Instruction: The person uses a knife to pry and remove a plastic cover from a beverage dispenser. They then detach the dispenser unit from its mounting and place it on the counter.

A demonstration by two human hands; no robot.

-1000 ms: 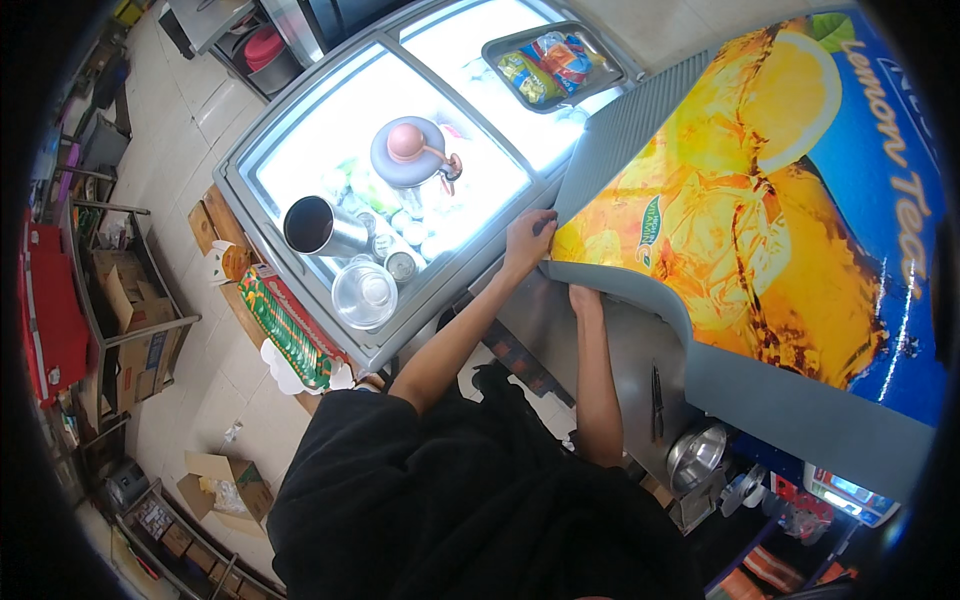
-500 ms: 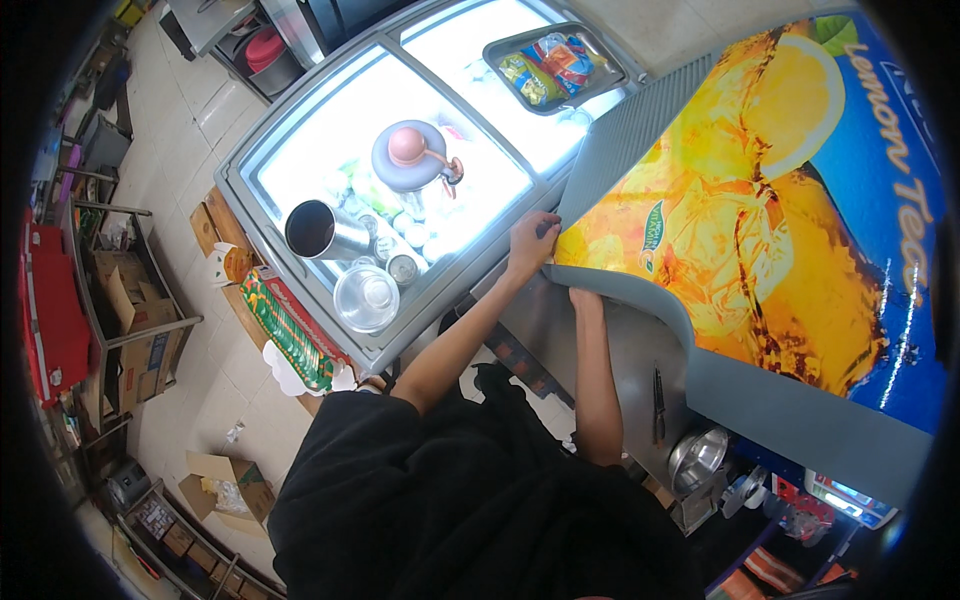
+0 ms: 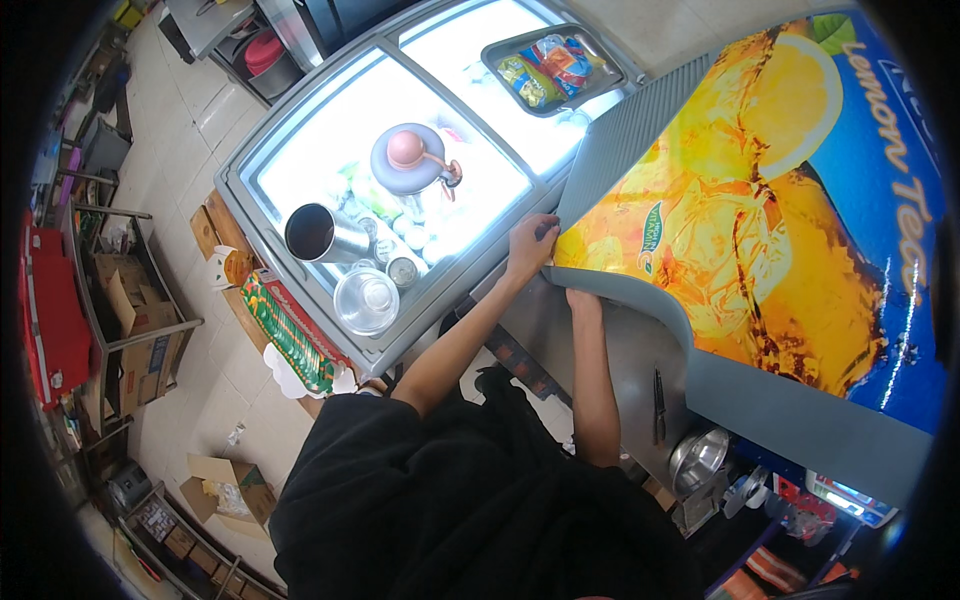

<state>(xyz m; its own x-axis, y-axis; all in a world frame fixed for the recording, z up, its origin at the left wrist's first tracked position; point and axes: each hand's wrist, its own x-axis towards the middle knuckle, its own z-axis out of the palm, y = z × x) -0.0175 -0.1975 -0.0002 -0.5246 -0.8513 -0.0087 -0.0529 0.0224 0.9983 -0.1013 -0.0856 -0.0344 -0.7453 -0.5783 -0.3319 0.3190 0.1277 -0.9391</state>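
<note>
A large drinks machine with a yellow and blue lemon tea picture stands on my right. My left hand is at its near left corner, beside the freezer's edge, with the fingers curled in. A small dark spot shows at those fingertips, too small to make out. Under the grey front lip of the machine goes my right hand; its fingers are hidden there, over a steel counter. On this counter lies a dark-handled knife, and beside it sits a metal bowl.
A lit glass-topped freezer carries a steel cup, a clear plastic cup, a pink-topped pump dispenser and a tray of packets. Left of it is a green and red package. An opened carton is on the floor.
</note>
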